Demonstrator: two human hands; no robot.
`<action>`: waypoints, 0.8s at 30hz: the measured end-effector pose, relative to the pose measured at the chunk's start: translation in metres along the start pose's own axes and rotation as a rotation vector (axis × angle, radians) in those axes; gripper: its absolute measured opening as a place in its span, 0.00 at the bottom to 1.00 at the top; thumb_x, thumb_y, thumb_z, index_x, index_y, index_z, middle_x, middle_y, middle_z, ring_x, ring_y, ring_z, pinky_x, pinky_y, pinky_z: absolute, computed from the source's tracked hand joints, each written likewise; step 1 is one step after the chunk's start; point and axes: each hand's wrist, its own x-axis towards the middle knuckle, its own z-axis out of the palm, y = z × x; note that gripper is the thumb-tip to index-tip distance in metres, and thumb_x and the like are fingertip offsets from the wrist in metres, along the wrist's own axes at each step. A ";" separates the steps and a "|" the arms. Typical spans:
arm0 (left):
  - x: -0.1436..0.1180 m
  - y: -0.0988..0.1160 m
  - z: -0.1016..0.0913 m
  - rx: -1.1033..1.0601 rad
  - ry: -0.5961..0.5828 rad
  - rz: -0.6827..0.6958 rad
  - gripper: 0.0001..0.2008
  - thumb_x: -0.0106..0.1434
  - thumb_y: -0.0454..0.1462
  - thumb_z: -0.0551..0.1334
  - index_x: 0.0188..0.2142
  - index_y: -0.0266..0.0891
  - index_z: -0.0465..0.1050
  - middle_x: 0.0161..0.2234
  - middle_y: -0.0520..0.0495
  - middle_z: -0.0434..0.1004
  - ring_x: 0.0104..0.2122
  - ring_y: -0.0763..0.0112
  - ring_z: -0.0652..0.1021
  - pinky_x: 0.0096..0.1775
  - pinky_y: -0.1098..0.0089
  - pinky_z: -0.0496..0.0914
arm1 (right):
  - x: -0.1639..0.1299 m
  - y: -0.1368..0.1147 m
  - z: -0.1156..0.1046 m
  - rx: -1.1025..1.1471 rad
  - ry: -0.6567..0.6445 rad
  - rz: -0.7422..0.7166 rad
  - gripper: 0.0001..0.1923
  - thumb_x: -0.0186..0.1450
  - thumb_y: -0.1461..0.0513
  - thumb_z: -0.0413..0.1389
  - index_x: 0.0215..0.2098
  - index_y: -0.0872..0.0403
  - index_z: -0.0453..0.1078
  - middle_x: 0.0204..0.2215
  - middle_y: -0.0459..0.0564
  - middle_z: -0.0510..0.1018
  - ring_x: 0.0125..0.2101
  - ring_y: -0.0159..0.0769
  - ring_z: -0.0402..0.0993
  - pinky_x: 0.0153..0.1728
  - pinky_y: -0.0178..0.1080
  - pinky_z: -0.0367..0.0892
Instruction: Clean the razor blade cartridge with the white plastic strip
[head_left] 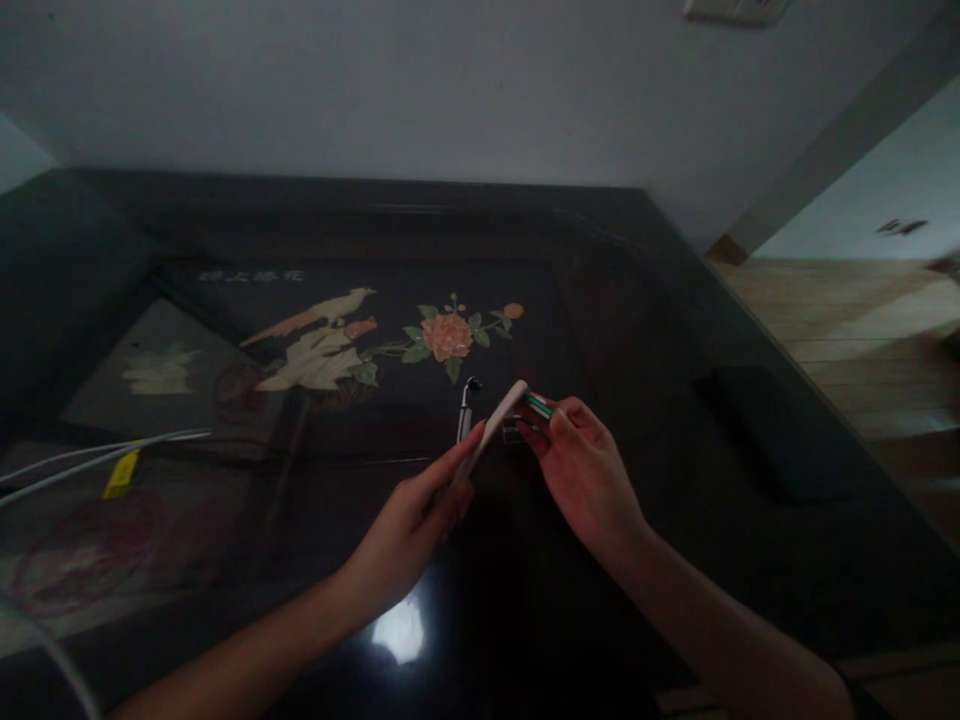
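Head view shows both hands close together over the middle of a dark, glossy bench (615, 300). The left hand (409, 525) is closed around a slim white stick (496, 422), thumb and fingers on its lower part; the stick slants up and to the right, so that its rounded upper end sits in the gap between the hands. From the other side, the right hand (589, 475) pinches a small green-striped piece (539, 405) between thumb and fingers, just beside that upper end; whether the two touch, I cannot tell. A slim silver piece (466, 405) with a dark, bent tip is just beyond the left fingertips, its lower end hidden. Another small object (512, 431) shows just by the right fingertips, too dim to make out.

Beyond the hands, a pale bird (322, 345) and a pink flower (447, 337) decorate the bench. White cables (67, 468) with a yellow tag (121, 474) lie well to the left, and a dark flat object (780, 430) lies to the right.
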 end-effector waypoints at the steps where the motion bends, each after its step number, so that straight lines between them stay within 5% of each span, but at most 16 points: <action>1: 0.000 0.000 0.000 -0.008 -0.012 0.002 0.28 0.71 0.41 0.52 0.68 0.44 0.52 0.28 0.54 0.62 0.25 0.76 0.59 0.26 0.76 0.56 | 0.000 0.000 0.000 0.001 0.001 -0.002 0.11 0.52 0.59 0.71 0.22 0.49 0.72 0.34 0.42 0.82 0.37 0.35 0.77 0.46 0.40 0.71; 11: -0.005 0.001 0.003 -0.083 -0.151 0.082 0.26 0.71 0.39 0.52 0.68 0.44 0.54 0.27 0.54 0.61 0.25 0.75 0.61 0.27 0.74 0.59 | 0.001 0.000 0.001 -0.011 0.002 0.003 0.12 0.52 0.60 0.70 0.21 0.48 0.71 0.36 0.43 0.84 0.41 0.36 0.78 0.50 0.44 0.69; 24: -0.001 0.000 0.001 -0.015 -0.010 0.006 0.28 0.70 0.39 0.53 0.68 0.44 0.54 0.31 0.52 0.65 0.28 0.75 0.62 0.29 0.76 0.60 | 0.000 0.001 -0.001 0.016 -0.005 -0.002 0.11 0.51 0.59 0.71 0.22 0.49 0.73 0.34 0.43 0.82 0.37 0.34 0.77 0.45 0.39 0.71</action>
